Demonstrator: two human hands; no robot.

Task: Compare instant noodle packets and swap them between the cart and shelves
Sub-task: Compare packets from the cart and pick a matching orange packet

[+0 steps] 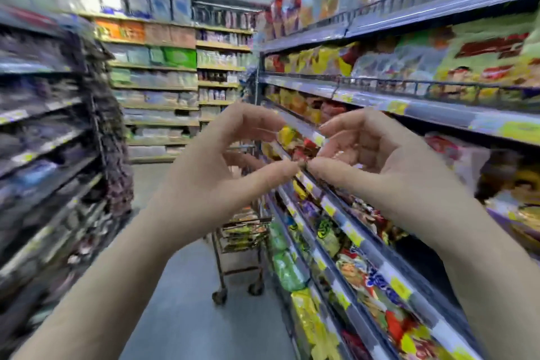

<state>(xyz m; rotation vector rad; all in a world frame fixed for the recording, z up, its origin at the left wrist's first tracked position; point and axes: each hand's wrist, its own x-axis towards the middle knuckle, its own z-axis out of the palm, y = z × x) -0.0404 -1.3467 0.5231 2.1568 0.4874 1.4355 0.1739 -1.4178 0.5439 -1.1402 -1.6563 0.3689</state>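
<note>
Along the right-hand shelves (365, 96), noodle packets (347, 260) lie in blurred rows of yellow, green and red, and more fill the cart (242, 231) standing in the aisle just beside the lower shelves. Both hands are raised in front of the camera, empty of any packet: the left hand (216, 166) and right hand (377, 161) curl toward each other, thumb tips meeting, fingers arched apart above. Left of the aisle, dark shelving (43, 137) is too blurred to read.
</note>
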